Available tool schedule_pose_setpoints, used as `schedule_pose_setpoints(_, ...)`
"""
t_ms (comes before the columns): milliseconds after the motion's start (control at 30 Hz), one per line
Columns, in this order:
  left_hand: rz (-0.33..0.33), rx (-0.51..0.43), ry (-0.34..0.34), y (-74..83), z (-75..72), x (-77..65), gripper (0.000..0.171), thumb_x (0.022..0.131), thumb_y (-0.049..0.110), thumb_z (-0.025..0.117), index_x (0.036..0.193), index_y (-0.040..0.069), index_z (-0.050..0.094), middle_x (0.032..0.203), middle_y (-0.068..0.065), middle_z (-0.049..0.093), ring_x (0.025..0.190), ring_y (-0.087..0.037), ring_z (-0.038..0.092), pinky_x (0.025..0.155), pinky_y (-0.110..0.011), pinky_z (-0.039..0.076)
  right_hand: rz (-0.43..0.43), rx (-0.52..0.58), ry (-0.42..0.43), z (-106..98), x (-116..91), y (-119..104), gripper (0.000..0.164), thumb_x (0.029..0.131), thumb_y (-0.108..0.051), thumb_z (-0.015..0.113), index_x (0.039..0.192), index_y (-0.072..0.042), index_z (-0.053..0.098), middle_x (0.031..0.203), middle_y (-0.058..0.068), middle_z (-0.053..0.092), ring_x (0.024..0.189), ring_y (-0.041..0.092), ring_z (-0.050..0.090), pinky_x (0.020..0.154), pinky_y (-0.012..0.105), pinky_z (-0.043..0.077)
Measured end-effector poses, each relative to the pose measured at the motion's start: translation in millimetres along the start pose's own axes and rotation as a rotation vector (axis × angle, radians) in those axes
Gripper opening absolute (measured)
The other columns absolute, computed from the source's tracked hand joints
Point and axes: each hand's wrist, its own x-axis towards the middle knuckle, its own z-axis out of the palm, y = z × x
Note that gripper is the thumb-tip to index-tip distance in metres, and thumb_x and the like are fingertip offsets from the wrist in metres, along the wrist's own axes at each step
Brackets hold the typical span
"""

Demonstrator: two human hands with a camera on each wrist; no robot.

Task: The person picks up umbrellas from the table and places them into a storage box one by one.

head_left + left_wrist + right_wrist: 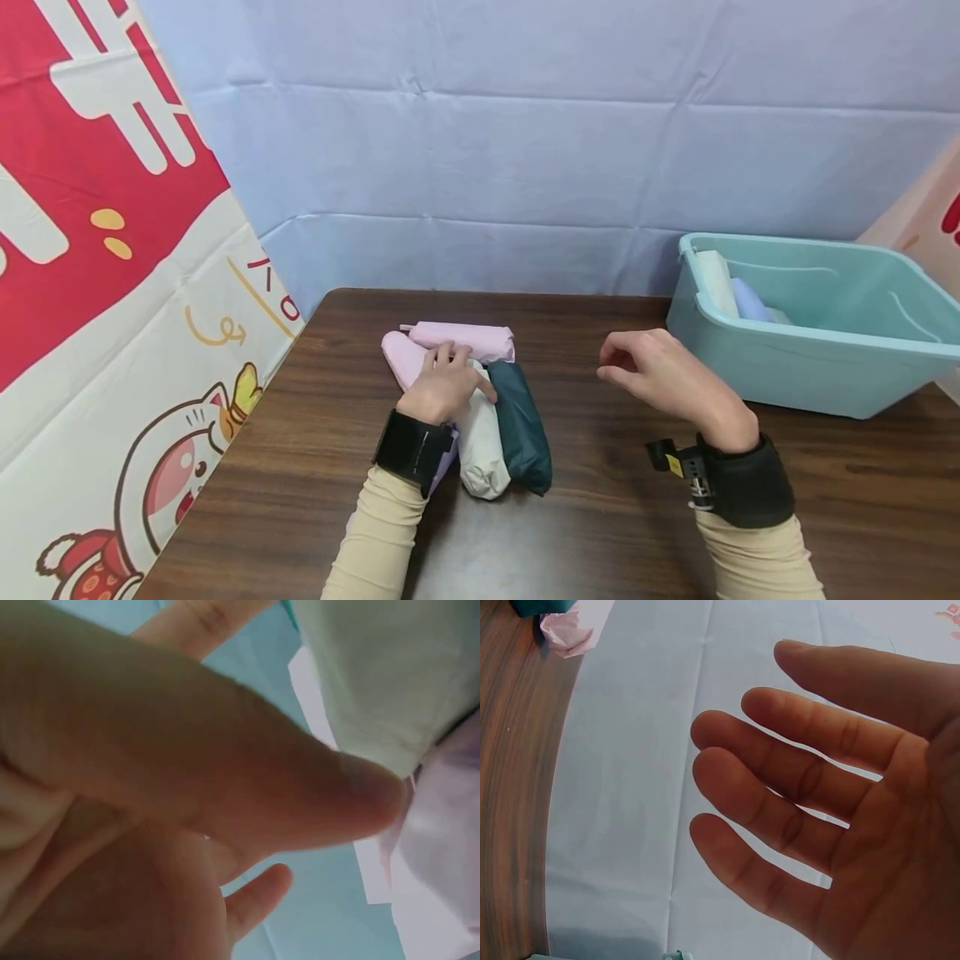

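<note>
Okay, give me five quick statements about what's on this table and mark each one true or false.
1. The right hand holds nothing. True.
2. The turquoise tub is empty. False: a white item and a blue item are in it.
3. In the head view, the dark green bundle lies to the right of the white bundle. True.
4. The left hand is inside the tub. False: it is at the bundles on the wooden table.
5. Both sleeves are red. False: both are beige.
</note>
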Motion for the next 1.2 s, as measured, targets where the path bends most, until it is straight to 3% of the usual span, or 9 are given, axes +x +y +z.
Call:
schedule_pose_setpoints(233, -0.018, 0.061, -0.001, -2.1, 7.1, 3.0, 0.049, 0.091, 0.003, 0.07, 0.124, 0.04, 0.073, 0.151, -0.018, 0.038, 0.142, -0.044, 0.026, 0.113, -0.055, 0.021, -0.013, -0.003, 0.007, -1, 0, 1, 0.007, 0.091, -0.006, 0.074, 0.088, -0.01, 0.069, 0.078, -0.006, 0.063, 0.072, 0.012, 0.056, 0.066, 0.036, 0.048)
schedule_pose_setpoints(567, -0.011, 0.132, 0.049, 9.6, 17.3, 7.1, 0.036, 0.098, 0.019, 0.06, 0.126, 0.038, 0.073, 0.145, -0.014, 0.045, 0.139, -0.04, 0.03, 0.114, -0.053, 0.019, 0.004, 0.008, 0.009, -3, -2, 2, 0.007, 0.091, -0.006, 0.074, 0.089, -0.009, 0.069, 0.079, -0.006, 0.064, 0.073, 0.012, 0.057, 0.067, 0.036, 0.049)
schedule_pose_setpoints(733, -0.019, 0.172, 0.034, 15.5, 18.0, 9.4, 0.036, 0.098, 0.025, 0.064, 0.131, 0.037, 0.069, 0.143, -0.013, 0.046, 0.137, -0.037, 0.033, 0.113, -0.052, 0.02, 0.006, 0.012, 0.005, -3, -2, 1, 0.005, 0.091, -0.007, 0.074, 0.09, -0.009, 0.069, 0.08, -0.006, 0.064, 0.073, 0.012, 0.057, 0.068, 0.037, 0.049)
schedule_pose_setpoints(967, 0.041, 0.261, -0.065, 26.9, 23.9, 19.2, 0.065, 0.083, 0.018, 0.078, 0.14, 0.044, 0.059, 0.149, -0.012, 0.04, 0.143, -0.035, 0.027, 0.115, -0.048, 0.02, 0.017, 0.009, 0.005, -3, -4, 3, 0.004, 0.092, -0.007, 0.074, 0.091, -0.008, 0.069, 0.08, -0.005, 0.065, 0.074, 0.013, 0.059, 0.069, 0.038, 0.05)
schedule_pose_setpoints(1200, 0.123, 0.283, -0.051, 24.0, 26.4, 23.4, 0.073, 0.065, 0.024, 0.095, 0.129, 0.045, 0.067, 0.131, -0.009, 0.053, 0.123, -0.029, 0.043, 0.098, -0.044, 0.037, -0.002, 0.014, 0.007, -3, -2, 4, 0.004, 0.092, -0.008, 0.073, 0.091, -0.009, 0.069, 0.081, -0.006, 0.065, 0.075, 0.013, 0.058, 0.07, 0.038, 0.049)
